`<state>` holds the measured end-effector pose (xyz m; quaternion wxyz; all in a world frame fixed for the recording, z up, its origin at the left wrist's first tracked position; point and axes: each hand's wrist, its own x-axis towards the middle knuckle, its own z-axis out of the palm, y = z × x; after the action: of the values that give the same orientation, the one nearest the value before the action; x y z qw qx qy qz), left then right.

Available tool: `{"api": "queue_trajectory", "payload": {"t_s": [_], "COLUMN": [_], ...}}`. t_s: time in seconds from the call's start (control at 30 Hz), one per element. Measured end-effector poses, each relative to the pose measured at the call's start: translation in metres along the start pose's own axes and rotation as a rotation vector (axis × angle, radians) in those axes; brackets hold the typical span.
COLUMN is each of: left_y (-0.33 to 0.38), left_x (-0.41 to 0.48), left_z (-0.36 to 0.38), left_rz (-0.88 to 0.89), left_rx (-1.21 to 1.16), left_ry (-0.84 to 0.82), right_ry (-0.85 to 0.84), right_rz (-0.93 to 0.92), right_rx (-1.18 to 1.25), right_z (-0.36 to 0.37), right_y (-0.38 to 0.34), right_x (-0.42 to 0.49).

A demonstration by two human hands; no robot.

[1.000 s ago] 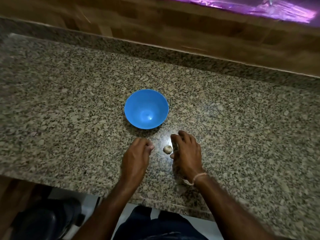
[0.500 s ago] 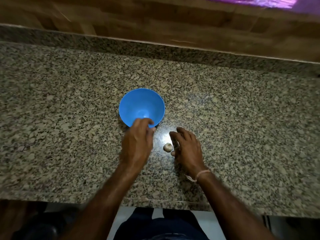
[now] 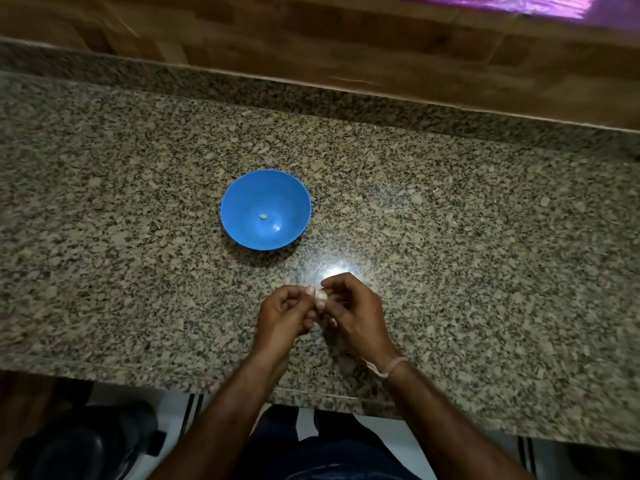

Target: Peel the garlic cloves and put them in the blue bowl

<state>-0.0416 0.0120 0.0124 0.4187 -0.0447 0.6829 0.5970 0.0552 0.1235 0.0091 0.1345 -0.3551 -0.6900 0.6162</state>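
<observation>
The fingertips (image 3: 309, 291) of the left hand (image 3: 282, 315) are curled and pinch one side of a small pale garlic clove (image 3: 320, 295). The fingers of the right hand (image 3: 353, 306) are bent over it from the right and pinch the other side. Both hands hold the clove between them, just above the near middle of the granite counter (image 3: 485, 237). It is too small and blurred to tell whether its skin is already torn or coming loose. From the grip, this looks like the peeling step on this clove, with the nails working at the skin.

Farther out, the blue bowl (image 3: 239, 202) stands upright on the counter, on the far side of the hands and a little to the left, apart from them. One tiny yellowish piece (image 3: 263, 216) lies near the middle of the bowl's floor, and it is probably a peeled clove or a part of one. So the task seems begun but not far along: one bit is delivered and one clove is in hand. No other cloves show on the counter, so I cannot tell how many remain.

What is left, by my judgement, is to strip this clove and carry it to the bowl. A thin wristband (image 3: 394, 364) sits on the right wrist, and a wooden wall (image 3: 311, 46) runs along the far edge.
</observation>
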Motion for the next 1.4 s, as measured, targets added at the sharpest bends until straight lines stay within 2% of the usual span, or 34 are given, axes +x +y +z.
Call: {"api": "queue_trajectory", "payload": {"t_s": [0.17, 0.3, 0.63, 0.83, 1.2, 1.4], "left_y": [0.014, 0.021, 0.024, 0.023, 0.029, 0.024], "left_x": [-0.027, -0.04, -0.057, -0.057, -0.062, -0.065], "left_z": [0.012, 0.02, 0.032, 0.029, 0.032, 0.043], "left_rz": [-0.032, -0.034, -0.01, 0.007, 0.103, 0.093], "left_rx": [-0.253, -0.39, -0.41, -0.338, -0.115, -0.099], "left_ry": [-0.167, -0.21, -0.239, -0.215, -0.192, -0.181], "right_ry": [-0.071, -0.095, -0.073, -0.06, -0.055, -0.004], "right_rz": [-0.053, -0.034, -0.167, -0.204, -0.513, -0.547], "right_rx": [0.25, 0.334, 0.128, 0.071, -0.38, -0.506], "right_z": [-0.023, -0.032, -0.046, -0.058, -0.063, -0.061], "right_y": [-0.018, -0.025, -0.038, -0.036, -0.033, -0.03], "right_x": [-0.019, -0.022, -0.035, -0.034, -0.036, -0.042]}}
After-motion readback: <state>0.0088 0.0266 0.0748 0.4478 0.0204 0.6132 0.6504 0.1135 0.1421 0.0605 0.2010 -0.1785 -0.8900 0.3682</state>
